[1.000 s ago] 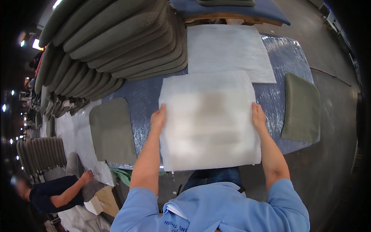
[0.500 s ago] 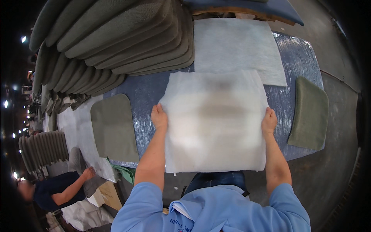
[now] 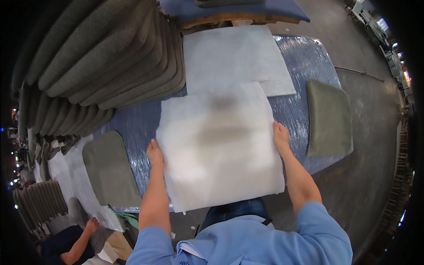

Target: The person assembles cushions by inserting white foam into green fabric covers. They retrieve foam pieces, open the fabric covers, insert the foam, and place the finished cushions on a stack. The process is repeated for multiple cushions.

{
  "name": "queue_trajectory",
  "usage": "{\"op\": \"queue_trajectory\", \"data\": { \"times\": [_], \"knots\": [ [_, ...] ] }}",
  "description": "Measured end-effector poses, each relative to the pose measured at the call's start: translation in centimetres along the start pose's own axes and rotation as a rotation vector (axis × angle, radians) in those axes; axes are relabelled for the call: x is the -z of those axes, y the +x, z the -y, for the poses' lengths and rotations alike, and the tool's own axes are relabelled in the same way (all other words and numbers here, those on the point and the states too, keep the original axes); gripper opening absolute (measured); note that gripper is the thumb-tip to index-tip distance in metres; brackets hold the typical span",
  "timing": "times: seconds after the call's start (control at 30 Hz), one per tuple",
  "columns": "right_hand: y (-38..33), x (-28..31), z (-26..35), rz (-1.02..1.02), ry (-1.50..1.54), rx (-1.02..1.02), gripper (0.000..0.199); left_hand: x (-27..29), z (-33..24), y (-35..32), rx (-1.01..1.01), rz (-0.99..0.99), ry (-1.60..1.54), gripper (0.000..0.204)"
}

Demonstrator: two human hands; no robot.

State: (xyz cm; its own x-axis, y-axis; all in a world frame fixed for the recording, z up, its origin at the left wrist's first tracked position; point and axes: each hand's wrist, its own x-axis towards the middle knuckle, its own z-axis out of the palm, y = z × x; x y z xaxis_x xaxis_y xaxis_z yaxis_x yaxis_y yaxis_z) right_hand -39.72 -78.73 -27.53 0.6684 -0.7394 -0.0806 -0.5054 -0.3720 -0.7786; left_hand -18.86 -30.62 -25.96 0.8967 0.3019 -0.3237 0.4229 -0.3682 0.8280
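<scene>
A white sheet of batting point(image 3: 225, 163) is held over the near side of the table, its lower edge reaching past the table's front. My left hand point(image 3: 155, 153) grips its left edge, and my right hand point(image 3: 281, 138) grips its right edge a little farther up. The fingers curl behind the sheet and are partly hidden. Beyond it, another white batting sheet point(image 3: 234, 57) lies flat on the table. A green-grey cushion cover point(image 3: 110, 170) lies flat to the left of my left hand. To the right of my right hand rests a padded green-grey cushion point(image 3: 330, 121).
Tall stacks of green-grey cushions point(image 3: 110, 53) stand at the far left. The table point(image 3: 304, 57) wears a shiny blue plastic covering. Another person point(image 3: 73, 243) sits at the lower left beside a cardboard box point(image 3: 118, 247). A second blue table point(image 3: 247, 11) stands behind.
The view has turned, so the whole scene sits farther left and slightly tilted. Both my hands still grip the same batting sheet.
</scene>
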Motion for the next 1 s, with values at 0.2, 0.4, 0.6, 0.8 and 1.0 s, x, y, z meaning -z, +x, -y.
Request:
{"op": "queue_trajectory", "data": {
  "times": [0.2,0.4,0.6,0.8,1.0],
  "knots": [
    [3.4,3.7,5.3,0.271,0.215,-0.290,0.068,5.2,-3.6,1.9,0.449,0.394,-0.134,0.098],
    [5.8,-2.2,7.1,0.164,-0.071,-0.125,0.064,-1.6,-7.9,4.0,0.248,0.333,0.158,0.078],
    [5.5,-4.4,8.5,-0.012,-0.120,-0.102,0.049,-2.5,-5.5,5.1,-0.198,0.075,0.237,0.051],
    [6.0,-4.6,6.1,-0.192,-0.086,0.003,0.047,-3.7,-2.9,5.3,-0.402,-0.287,0.326,0.044],
    [6.7,-4.4,4.3,-0.191,-0.143,-0.062,0.047,-3.0,-2.9,5.2,-0.342,-0.218,0.349,0.044]
  ]
}}
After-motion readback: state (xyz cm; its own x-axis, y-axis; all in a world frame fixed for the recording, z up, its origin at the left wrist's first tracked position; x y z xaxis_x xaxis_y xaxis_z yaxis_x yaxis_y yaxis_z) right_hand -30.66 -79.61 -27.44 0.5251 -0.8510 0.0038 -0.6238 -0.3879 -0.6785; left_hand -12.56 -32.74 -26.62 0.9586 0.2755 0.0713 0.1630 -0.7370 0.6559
